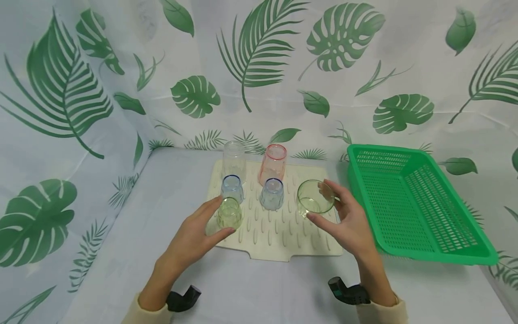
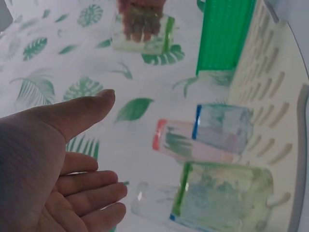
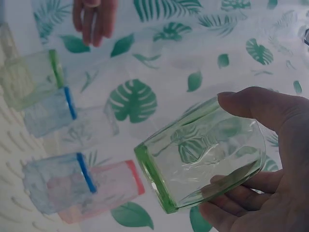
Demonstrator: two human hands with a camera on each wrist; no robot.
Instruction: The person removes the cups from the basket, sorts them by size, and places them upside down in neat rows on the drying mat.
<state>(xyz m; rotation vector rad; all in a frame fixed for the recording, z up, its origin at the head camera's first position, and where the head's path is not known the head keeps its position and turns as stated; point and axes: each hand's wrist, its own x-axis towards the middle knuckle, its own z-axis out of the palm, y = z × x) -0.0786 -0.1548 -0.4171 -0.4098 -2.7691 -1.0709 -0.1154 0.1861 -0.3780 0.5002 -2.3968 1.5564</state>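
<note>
My right hand (image 1: 351, 220) grips a green-tinted glass (image 3: 203, 159) above the right part of a cream ridged board (image 1: 269, 249). In the right wrist view its thumb and fingers lie on opposite sides, and the glass's thick green band faces the board. My left hand (image 2: 72, 169) has fingers and thumb spread, a small gap from a green-rimmed glass (image 2: 227, 193) standing at the board's front left. Behind that stand a blue-rimmed glass (image 1: 232, 189) and a clear glass (image 1: 234, 159). Another blue-rimmed glass (image 1: 272, 198) stands before a pink-rimmed glass (image 1: 273, 166).
A green plastic basket (image 1: 449, 252) with perforated walls sits right of the board, close to my right forearm. A white cloth (image 1: 279, 292) covers the table. Leaf-printed sheeting (image 1: 279, 99) rises behind and at both sides.
</note>
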